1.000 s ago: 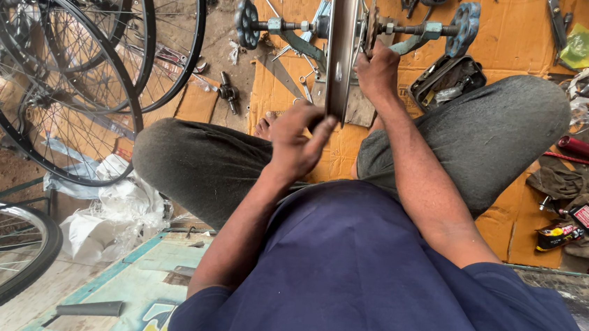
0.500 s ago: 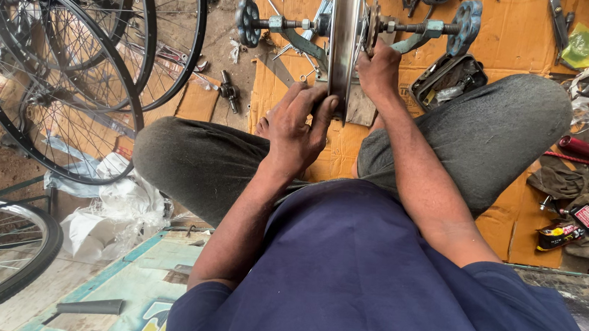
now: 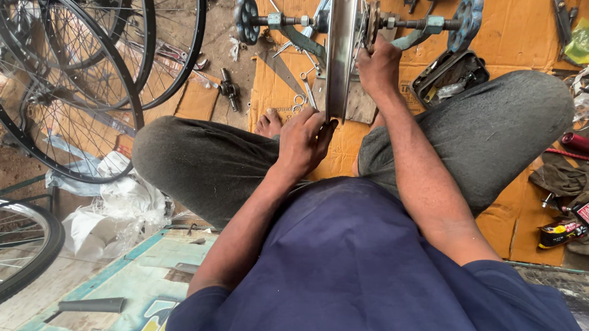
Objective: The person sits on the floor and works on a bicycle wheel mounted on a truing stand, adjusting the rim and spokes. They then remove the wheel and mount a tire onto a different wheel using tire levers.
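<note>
Head view: the person sits cross-legged on cardboard [image 3: 530, 23], a rim [image 3: 340, 43] standing edge-on in a truing stand [image 3: 431, 26] between the knees. Since a second ago the left hand [image 3: 303, 142] has slid up, its grip now closed on the rim's lower edge. The right hand [image 3: 379, 67] stays at the hub, fingers curled by the axle; its grip I cannot tell. Spare wheels [image 3: 50, 69] lean at left.

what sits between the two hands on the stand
In the head view, the edge-on wheel rim stands between them: the left hand touches its left side, the right hand is at the hub side.
</note>
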